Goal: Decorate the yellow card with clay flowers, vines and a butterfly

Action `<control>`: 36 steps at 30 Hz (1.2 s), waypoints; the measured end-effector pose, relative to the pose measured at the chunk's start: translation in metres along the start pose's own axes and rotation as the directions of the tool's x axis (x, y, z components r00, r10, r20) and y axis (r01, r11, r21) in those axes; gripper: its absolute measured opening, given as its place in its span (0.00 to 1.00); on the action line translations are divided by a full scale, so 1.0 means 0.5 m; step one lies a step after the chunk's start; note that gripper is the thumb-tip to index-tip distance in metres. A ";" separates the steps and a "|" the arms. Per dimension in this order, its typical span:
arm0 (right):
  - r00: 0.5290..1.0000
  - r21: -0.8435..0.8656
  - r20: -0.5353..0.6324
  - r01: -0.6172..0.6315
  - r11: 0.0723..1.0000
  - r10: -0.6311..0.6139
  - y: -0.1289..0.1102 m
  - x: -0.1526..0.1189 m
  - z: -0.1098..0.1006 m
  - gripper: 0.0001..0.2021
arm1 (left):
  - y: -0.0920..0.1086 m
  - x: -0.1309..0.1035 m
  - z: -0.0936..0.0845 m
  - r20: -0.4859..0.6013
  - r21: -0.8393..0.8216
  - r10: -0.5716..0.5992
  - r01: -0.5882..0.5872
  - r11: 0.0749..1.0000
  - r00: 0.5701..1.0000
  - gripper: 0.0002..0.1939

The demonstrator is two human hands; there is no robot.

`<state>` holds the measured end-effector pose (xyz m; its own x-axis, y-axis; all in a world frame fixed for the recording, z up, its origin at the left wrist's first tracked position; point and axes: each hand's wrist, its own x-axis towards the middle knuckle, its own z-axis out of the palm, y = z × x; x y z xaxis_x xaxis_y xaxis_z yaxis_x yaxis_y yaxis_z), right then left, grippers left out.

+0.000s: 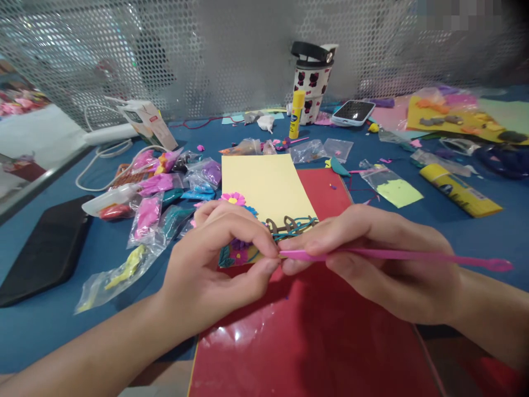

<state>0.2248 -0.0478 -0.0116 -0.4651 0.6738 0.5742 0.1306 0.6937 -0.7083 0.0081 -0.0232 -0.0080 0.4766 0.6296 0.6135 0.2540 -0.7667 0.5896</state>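
Observation:
My right hand (384,259) is closed on a pink plastic modelling tool (397,254), its tip pointing left toward my left fingertips. Thumb and forefinger of my left hand (227,253) are pinched together right at that tip; whatever is between them is too small or hidden to make out. Just behind both hands lies a pale yellow card (264,182). Clay flowers in pink, blue and purple, such as a pink flower (233,198), decorate its lower left corner, and brown and teal clay strands (289,225) run along its near edge. Under the card is a red folder (314,331).
Bags of coloured clay (157,204) and a black phone (45,242) lie at left. A juice carton (149,122), an upright glue stick (296,114), a patterned tumbler (313,82) and another phone (353,112) stand or lie behind. A yellow tube (458,190) lies at right.

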 end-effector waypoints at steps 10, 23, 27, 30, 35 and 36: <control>0.999 -0.031 0.000 0.036 0.999 -0.036 -0.007 0.006 0.002 0.09 | -0.001 -0.003 -0.001 0.007 -0.015 -0.010 0.010 1.000 1.000 0.05; 1.000 0.049 0.026 0.004 0.999 -0.005 -0.014 0.009 0.000 0.10 | 0.006 0.003 -0.001 0.026 -0.012 -0.020 0.020 1.000 0.999 0.07; 1.000 0.094 0.010 -0.003 0.996 0.002 -0.018 0.011 -0.001 0.11 | 0.006 0.003 -0.001 0.026 -0.006 -0.017 0.017 1.000 1.000 0.07; 0.998 0.117 -0.057 -0.017 0.993 0.024 -0.023 0.012 -0.001 0.09 | 0.005 0.002 0.000 0.027 -0.020 -0.025 0.026 0.999 0.999 0.07; 0.993 0.076 -0.110 -0.027 0.997 0.035 -0.023 0.011 -0.001 0.11 | 0.001 -0.001 -0.002 0.006 -0.027 -0.036 0.036 0.999 0.999 0.08; 0.993 0.063 -0.115 -0.027 0.998 0.034 -0.021 0.011 -0.001 0.11 | 0.000 -0.001 -0.003 0.004 -0.016 -0.029 0.029 0.999 1.000 0.08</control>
<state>0.2211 -0.0513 -0.0006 -0.3566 0.7216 0.5934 0.0876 0.6582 -0.7478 0.0065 -0.0235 -0.0076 0.4726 0.6508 0.5942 0.2544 -0.7463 0.6151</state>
